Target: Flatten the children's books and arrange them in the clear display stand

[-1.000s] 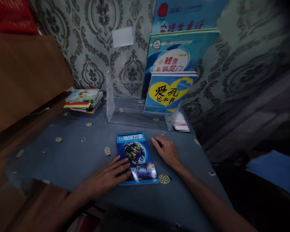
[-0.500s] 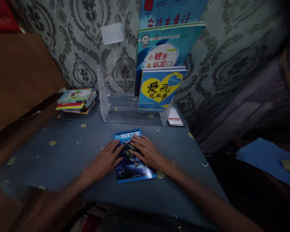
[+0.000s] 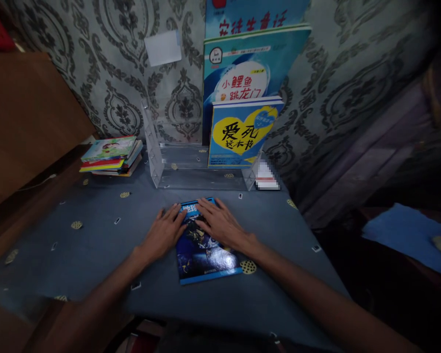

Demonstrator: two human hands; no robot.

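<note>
A dark blue book with a space picture and a lighter blue border lies closed on the table in front of me. My left hand rests over its left edge, fingers stretched toward the top. Across the upper right of the cover lies my right hand, palm down with the fingers a little spread. Both hands touch the book without gripping it, and they hide part of its title.
Behind the book stands a clear acrylic rack. A blue book with a yellow heart and taller picture books stand in its right side. A stack of books lies at left on the patterned tablecloth.
Both hands have slid up the cover toward the book's top edge, and they now hide more of the title. The view has shifted slightly.
</note>
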